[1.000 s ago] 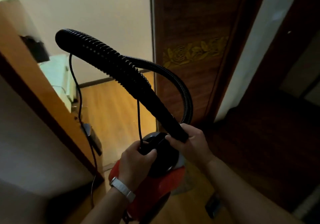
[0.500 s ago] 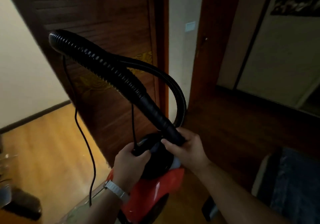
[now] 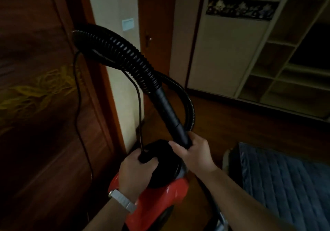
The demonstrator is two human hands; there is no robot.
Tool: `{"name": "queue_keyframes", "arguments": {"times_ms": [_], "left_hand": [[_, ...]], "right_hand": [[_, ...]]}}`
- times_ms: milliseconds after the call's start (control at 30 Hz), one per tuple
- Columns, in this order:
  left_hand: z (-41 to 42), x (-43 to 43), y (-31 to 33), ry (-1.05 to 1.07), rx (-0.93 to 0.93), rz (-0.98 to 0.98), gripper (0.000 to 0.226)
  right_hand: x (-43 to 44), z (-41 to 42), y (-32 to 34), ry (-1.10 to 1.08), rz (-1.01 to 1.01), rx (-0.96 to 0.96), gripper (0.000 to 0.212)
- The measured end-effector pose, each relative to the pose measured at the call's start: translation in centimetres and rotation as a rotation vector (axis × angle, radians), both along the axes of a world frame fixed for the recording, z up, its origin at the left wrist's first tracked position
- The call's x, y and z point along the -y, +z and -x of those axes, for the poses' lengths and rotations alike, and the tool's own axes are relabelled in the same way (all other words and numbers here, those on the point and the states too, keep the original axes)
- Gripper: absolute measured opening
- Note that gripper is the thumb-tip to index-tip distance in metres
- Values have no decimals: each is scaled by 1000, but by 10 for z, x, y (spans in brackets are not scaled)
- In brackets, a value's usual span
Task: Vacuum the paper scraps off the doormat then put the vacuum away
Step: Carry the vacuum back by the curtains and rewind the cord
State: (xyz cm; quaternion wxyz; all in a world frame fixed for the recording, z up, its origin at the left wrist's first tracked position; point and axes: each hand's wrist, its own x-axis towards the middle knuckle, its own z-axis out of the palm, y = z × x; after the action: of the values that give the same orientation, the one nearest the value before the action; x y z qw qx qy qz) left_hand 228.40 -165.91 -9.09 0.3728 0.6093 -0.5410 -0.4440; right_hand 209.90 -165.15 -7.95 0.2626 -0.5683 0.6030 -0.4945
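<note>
**Hand state.** The left hand (image 3: 137, 173) has its fingers curled round the black handle (image 3: 145, 157) on top of the vacuum (image 3: 160, 200). A pale wristband (image 3: 122, 201) sits on that wrist. The right hand (image 3: 193, 156) is clenched round the lower end of the rigid tube (image 3: 169, 112), just right of the left hand and slightly above it.

**Vacuum position.** The red body lies directly under both hands, with its black domed top between them. The ribbed hose (image 3: 116, 50) rises from the rigid tube up and to the left and arches well above the left hand. It then returns as a thinner loop behind the tube, above the right hand. The power cord (image 3: 78, 105) hangs from the arch in two strands. One drops to the left hand; the other runs down left of it, in front of the carved wooden door (image 3: 35, 91). A blue quilted pad (image 3: 285, 186) lies right of the right forearm.

**Limits of view.**
- The left hand covers most of the handle.
- The bottom edge cuts off the vacuum's lower body, so contact with the floor cannot be determined.
- The hose-to-body joint is hidden behind the right hand.
- The scene is dim and blurred. A pale metal part beside the right forearm at the bottom edge cannot be identified.
</note>
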Motion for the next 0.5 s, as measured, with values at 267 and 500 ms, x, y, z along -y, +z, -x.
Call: {"name": "queue_keyframes", "arguments": {"times_ms": [267,500], "left_hand": [[54,150,13,-272,58,55,28],[129,248,32,-455,83,97,21]], "right_hand": [[110,51,21,-228,57,-33,26],[174,119,25,-447,144,-12,32]]}}
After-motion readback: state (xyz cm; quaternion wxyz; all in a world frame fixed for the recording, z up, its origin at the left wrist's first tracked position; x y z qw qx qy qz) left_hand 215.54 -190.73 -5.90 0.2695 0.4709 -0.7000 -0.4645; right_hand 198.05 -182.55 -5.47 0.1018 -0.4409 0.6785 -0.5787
